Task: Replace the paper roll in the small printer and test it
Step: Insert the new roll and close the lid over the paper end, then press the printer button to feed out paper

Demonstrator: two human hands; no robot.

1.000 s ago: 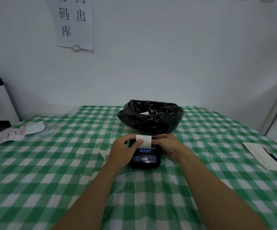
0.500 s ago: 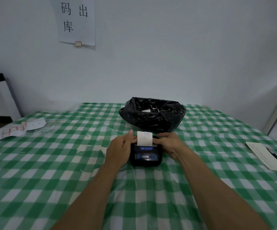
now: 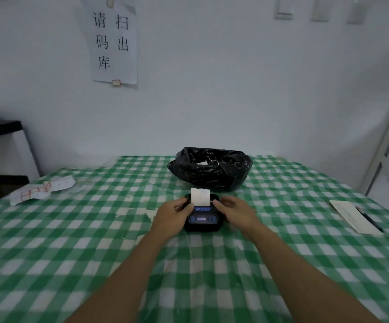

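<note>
Printer (image 3: 203, 219), small and black, sat on the green checked tablecloth (image 3: 72, 241) in the middle of the table, with a short strip of white paper (image 3: 200, 197) standing up out of its far edge. The left hand (image 3: 173, 214) pressed against the printer's nine o'clock side, fingers curled round the upper corner and thumb near the foot of the paper. The right hand (image 3: 234, 212) lay at three o'clock, fingers loosely bent and resting at the printer's upper right corner; whether they truly gripped it could not be told. At twelve o'clock, just beyond the printer, stood a black plastic bag (image 3: 211, 169), open at the top. A notepad with a pen (image 3: 355, 216) lay well apart at three o'clock, and some loose paper sheets (image 3: 41, 190) at ten o'clock.
</note>
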